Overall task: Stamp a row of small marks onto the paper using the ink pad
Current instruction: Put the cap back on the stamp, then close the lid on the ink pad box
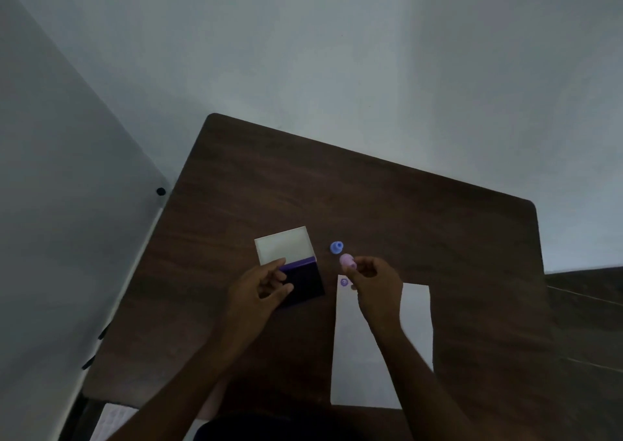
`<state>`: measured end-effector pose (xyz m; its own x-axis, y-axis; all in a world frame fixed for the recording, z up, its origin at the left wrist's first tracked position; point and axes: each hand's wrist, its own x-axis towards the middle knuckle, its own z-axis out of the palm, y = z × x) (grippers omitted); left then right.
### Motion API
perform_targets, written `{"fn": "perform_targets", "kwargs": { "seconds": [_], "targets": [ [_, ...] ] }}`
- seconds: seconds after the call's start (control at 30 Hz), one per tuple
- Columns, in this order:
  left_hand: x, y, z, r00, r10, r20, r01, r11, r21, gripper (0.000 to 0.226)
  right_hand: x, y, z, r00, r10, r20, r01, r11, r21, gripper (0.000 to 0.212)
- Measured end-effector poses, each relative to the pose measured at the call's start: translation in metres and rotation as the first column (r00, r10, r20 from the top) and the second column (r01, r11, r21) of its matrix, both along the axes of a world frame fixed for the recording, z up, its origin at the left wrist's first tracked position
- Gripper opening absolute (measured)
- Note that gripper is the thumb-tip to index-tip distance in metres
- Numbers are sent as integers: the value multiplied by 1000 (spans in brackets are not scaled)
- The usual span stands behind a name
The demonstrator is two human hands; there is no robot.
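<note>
- Stamping is under way: one round purple mark (344,282) sits at the 11 o'clock corner of your white paper sheet (377,356) on the dark wooden surface (404,211).
- Your right hand (374,282) pinches the small pink plastic stamp (347,260), lifted just above that corner.
- Your left hand (259,289) grips the open purple ink pad (305,280) at 9 o'clock of the paper, its white lid (285,245) folded back.
- A small blue stamp (336,247) stands at 12 o'clock, untouched.
- Next, likely re-ink on the pad, then press down just beside the first mark, towards 3 o'clock, keeping the row straight.
</note>
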<state>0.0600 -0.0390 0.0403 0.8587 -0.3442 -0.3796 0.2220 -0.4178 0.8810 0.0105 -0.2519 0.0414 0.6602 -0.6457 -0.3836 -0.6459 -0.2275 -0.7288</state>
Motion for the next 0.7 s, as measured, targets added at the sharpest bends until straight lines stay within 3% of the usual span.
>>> {"fn": "perform_targets", "kwargs": {
  "seconds": [0.17,0.43,0.7],
  "targets": [
    [9,-6,-4,999,19,-30,-19,1000,-2,42,21,-20,-21,986,-41,-162,35,999,-39,20],
    [17,3,-18,996,93,-9,-93,994,58,42,43,-23,-39,961,1,-278,-22,997,-70,20],
    [20,8,-31,991,135,7,-135,986,94,40,48,-20,-42,961,4,-277,-35,994,-107,17]
  ]
}}
